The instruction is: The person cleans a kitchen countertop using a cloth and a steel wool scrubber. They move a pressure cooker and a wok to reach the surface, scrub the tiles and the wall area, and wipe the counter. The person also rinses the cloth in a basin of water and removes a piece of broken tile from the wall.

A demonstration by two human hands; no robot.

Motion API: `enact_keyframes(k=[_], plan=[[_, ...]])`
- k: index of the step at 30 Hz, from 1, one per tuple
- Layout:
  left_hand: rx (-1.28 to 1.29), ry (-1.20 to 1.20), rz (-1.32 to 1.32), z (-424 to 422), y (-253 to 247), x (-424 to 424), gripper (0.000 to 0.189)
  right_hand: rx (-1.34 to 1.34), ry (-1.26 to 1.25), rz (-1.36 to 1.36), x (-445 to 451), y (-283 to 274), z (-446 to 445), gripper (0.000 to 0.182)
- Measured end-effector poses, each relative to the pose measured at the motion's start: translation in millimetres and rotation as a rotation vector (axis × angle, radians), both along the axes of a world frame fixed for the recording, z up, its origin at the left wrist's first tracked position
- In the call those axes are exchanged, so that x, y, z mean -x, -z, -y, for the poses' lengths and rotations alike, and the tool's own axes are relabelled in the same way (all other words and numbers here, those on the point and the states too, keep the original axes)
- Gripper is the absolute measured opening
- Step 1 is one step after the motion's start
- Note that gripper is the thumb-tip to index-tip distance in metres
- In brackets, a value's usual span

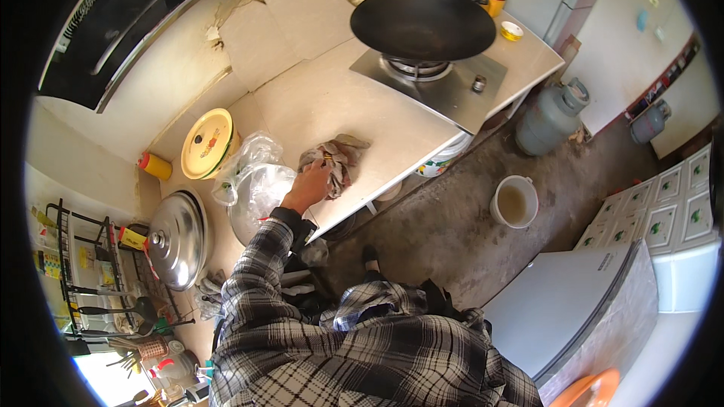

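Note:
My left hand (309, 185), in a plaid sleeve with a black wrist strap, grips a crumpled brown-grey cloth (335, 164) lying on the beige tiled countertop (384, 124). Beside the wrist, clear plastic bags (266, 181) rest over a round metal item that they partly hide. A yellow lidded enamel container (207, 144) stands behind the bags. My right hand is out of view. Farther along the counter, a large black wok (423, 24) sits on a steel gas stove (461, 93) with one knob.
A domed steel lid (176, 239) and a black wire rack (107, 265) with utensils stand at left. The range hood (130, 22) hangs above. On the floor are a white bucket of cloudy water (513, 201) and a gas cylinder (550, 118). A pale appliance (557, 288) stands at lower right.

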State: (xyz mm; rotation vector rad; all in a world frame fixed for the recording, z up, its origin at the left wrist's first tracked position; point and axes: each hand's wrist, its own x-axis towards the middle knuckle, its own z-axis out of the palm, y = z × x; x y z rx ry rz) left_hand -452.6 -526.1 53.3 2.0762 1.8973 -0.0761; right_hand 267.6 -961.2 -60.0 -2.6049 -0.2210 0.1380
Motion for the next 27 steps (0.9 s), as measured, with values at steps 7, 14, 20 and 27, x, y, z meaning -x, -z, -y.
enact_keyframes(k=[7,14,20,27], plan=[[0.006,0.117,0.109,-27.3,36.6,41.0,0.068,-0.462,-0.124,0.222,17.8,-246.6,-2.2,0.026],[-0.065,0.036,0.057,-50.0,67.1,-8.4,0.085,-0.448,-0.978,-0.519,203.6,-192.9,-320.7,0.052],[-0.191,-0.252,-0.082,-47.2,106.3,-29.8,0.078,-0.278,-1.783,-0.848,487.9,-108.9,-558.7,0.058],[-0.280,-0.423,0.085,-35.8,104.6,-28.5,0.068,-0.133,-1.646,-0.030,701.4,-43.6,-746.5,0.055]])
